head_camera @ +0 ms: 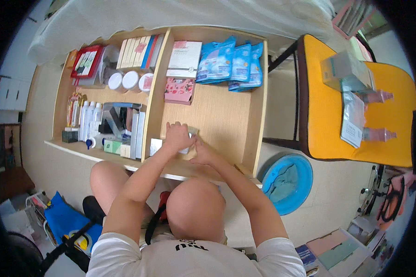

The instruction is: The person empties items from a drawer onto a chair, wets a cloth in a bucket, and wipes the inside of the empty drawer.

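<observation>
Both hands reach into the right compartment of an open wooden drawer (208,114), near its front edge. My left hand (177,138) lies over a small pale box (193,131), partly hidden under the fingers. My right hand (203,152) is beside it, its fingertips close to the left thumb; whether it grips the box cannot be told. A small white box (155,146) stands left of my left hand. Farther back are a pink patterned box (179,90), a white box (184,59) and several blue packets (216,60).
The left compartment holds white-lidded jars (130,80), upright books or boxes (135,52), white tubes (90,119) and a red-framed case (86,61). Right of the drawer stand a yellow chair (327,114) bearing bottles and a container, and a blue basin (306,187) with cloth inside.
</observation>
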`<state>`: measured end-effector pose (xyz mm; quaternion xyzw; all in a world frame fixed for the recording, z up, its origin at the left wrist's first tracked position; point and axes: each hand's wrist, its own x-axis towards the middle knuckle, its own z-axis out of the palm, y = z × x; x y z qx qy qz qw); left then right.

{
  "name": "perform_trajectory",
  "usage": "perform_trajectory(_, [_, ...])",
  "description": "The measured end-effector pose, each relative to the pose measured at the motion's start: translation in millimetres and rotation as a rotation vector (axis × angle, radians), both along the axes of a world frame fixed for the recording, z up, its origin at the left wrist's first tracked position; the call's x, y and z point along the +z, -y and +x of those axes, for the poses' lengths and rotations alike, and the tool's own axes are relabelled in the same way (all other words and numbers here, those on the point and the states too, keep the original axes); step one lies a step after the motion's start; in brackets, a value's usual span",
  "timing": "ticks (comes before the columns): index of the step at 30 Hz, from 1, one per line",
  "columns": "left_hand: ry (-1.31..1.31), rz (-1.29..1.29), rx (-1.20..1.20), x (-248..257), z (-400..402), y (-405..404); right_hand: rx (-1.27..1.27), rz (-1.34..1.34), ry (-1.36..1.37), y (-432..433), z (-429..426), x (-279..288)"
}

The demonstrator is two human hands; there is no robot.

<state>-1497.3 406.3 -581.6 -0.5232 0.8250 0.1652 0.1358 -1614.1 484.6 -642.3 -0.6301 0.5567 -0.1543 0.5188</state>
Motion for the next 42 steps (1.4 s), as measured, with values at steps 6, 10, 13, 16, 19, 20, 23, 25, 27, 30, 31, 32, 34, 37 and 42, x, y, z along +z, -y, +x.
perform_trajectory(6, [-0.561,0.115,0.239,125,-67,55,-0.629,-0.639,-0.216,22,-50,95])
perform_trajectory(10, [-0.896,-0.080,0.051,195,-140,57,-0.739,-0.960,-0.478,40,-129,183])
perform_trajectory(13, [-1.023,-0.116,-0.037,238,-192,58,-0.828,-1.163,-0.548,49,-169,231])
perform_trajectory(16, [-1.062,-0.133,-0.047,251,-235,68,-0.985,-1.061,-0.593,59,-206,248])
perform_trajectory(19, [-1.415,0.169,-0.008,226,-273,80,-1.150,-0.986,-0.545,75,-240,249])
perform_trajectory(20, [-1.433,0.292,-0.035,220,-282,77,-1.153,-0.987,-0.628,77,-252,246])
perform_trajectory(23, [-1.512,0.357,-0.103,197,-295,68,-1.151,-1.211,-0.769,87,-267,236])
perform_trajectory(25, [-1.460,0.363,-0.102,187,-297,62,-1.210,-1.280,-0.726,89,-265,233])
perform_trajectory(27, [-1.437,0.380,-0.122,179,-302,58,-1.335,-1.196,-0.588,88,-260,229])
perform_trajectory(30, [-1.403,0.341,-0.171,155,-310,68,-1.352,-0.860,-0.231,96,-256,204])
perform_trajectory(31, [-1.388,0.350,-0.179,153,-313,69,-1.339,-0.886,-0.298,95,-260,199])
perform_trajectory(32, [-1.373,0.358,-0.187,150,-316,69,-1.324,-0.911,-0.365,95,-263,194])
perform_trajectory(34, [-1.368,0.451,-0.213,149,-318,68,-1.273,-0.953,-0.502,94,-270,185])
perform_trajectory(37, [-1.360,0.461,-0.282,143,-315,73,-1.211,-0.975,-0.607,96,-269,186])
perform_trajectory(42, [-1.102,0.135,-0.375,147,-297,62,-1.164,-0.890,-0.625,91,-279,175])
